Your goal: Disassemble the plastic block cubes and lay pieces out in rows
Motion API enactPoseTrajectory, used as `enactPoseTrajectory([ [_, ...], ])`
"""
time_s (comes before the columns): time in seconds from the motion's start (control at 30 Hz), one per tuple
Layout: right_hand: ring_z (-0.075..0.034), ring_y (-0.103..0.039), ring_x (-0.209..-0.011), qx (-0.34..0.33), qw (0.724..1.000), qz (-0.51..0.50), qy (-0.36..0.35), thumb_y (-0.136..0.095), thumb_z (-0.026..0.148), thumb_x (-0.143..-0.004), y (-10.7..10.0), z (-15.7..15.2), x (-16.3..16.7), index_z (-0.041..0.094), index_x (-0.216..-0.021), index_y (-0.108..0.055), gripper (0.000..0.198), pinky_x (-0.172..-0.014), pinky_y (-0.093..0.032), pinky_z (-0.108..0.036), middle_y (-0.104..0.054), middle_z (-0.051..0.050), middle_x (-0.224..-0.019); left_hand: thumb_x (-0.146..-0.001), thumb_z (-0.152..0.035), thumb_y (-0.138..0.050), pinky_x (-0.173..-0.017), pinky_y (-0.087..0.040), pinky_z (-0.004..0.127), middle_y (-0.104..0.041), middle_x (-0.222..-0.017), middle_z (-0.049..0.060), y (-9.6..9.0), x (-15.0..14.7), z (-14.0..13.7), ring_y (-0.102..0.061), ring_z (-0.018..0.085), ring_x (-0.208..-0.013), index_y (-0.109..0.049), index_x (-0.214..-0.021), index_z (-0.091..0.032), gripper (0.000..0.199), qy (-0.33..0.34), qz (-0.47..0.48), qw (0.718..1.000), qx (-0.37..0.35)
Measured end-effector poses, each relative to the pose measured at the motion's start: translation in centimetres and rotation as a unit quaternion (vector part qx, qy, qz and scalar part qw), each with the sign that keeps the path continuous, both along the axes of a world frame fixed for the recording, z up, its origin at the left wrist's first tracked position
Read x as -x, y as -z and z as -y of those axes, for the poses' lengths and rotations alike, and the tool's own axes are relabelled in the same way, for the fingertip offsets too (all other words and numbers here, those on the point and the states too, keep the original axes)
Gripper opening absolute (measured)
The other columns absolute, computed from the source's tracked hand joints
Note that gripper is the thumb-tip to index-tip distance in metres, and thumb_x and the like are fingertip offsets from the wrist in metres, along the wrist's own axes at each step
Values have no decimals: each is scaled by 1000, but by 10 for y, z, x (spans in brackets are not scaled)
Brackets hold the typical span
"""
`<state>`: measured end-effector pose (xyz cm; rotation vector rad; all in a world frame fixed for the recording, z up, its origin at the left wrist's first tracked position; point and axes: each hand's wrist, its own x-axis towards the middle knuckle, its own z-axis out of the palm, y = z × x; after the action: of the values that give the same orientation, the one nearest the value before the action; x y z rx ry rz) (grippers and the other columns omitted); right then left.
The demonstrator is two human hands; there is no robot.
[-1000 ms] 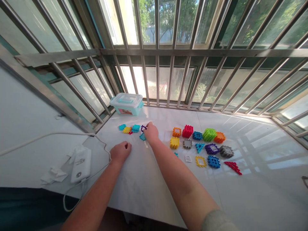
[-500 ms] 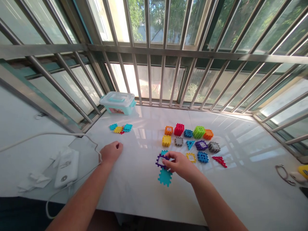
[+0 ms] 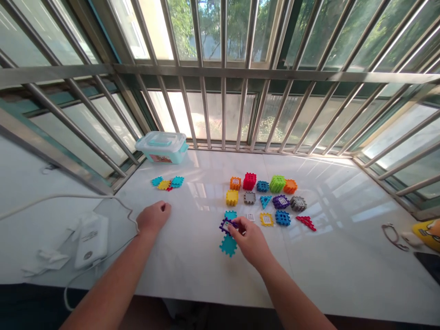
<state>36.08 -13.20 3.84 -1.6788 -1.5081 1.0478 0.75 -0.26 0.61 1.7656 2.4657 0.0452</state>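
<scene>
The right hand has the purple frame by its right edge, pinched between the thumb and the fingers. So the relation that counts most, I judge, is this one: the frame lies directly to the left of these fingertips, and the hand comes to it from the right. The frame is about square, so I find no clear long axis in it. But together with the far cyan square and the near cyan square it makes a line, which goes from the person's side toward the window bars. The frame is in the middle of this line; if the three are joined, or raised from the tabletop, I cannot tell.

The right hand is the nearer one, being in contact. The left hand rests well apart, to the left of the frame, loosely curled; I see nothing in it, though its inside is hidden.
</scene>
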Motion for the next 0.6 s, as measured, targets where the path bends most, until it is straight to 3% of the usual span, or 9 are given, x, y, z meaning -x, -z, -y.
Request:
enactPoseTrajectory([
  [0.07,-23,-67,-75,-56,997,52,3,-57,54,-102,-8,-11,28,31,-107,-72,29,-74,-53,-36,-74,-5,-87,-101,-49,-37,-61,-30,32,-79,-97,11,1,0,0,-70,28,-87,-71,-85,-26,44,0,0,1000,-2],
  [0.2,-25,-69,-111,-201,970,125,-53,-44,37,-110,-19,-53,84,30,-125,-71,31,-101,-52,-37,-73,-11,-122,-101,-48,-36,-63,-34,31,-79,-99,10,2,1,0,-71,28,-89,-73,-88,-27,45,6,-1,1000,-4],
  [0.3,-23,-64,-123,-259,949,157,-91,-39,29,-112,-15,-94,125,28,-131,-68,34,-106,-49,-34,-69,-11,-133,-101,-48,-37,-66,-36,32,-79,-100,11,2,2,0,-71,28,-90,-75,-89,-27,45,8,5,1000,-7],
  [0.43,-21,-66,-111,-239,943,200,-116,-43,19,-109,14,-133,170,25,-120,-66,26,-94,-50,-28,-68,-9,-128,-100,-48,-37,-66,-37,32,-80,-101,11,0,2,-1,-72,29,-92,-76,-91,-27,45,3,18,1000,-1],
  [0.6,-22,-67,-101,-167,949,232,-132,-50,14,-104,53,-141,192,24,-115,-64,20,-85,-49,-29,-70,-9,-119,-101,-47,-39,-65,-37,31,-80,-99,10,2,3,-2,-73,28,-92,-77,-91,-26,44,6,20,1000,-4],
])
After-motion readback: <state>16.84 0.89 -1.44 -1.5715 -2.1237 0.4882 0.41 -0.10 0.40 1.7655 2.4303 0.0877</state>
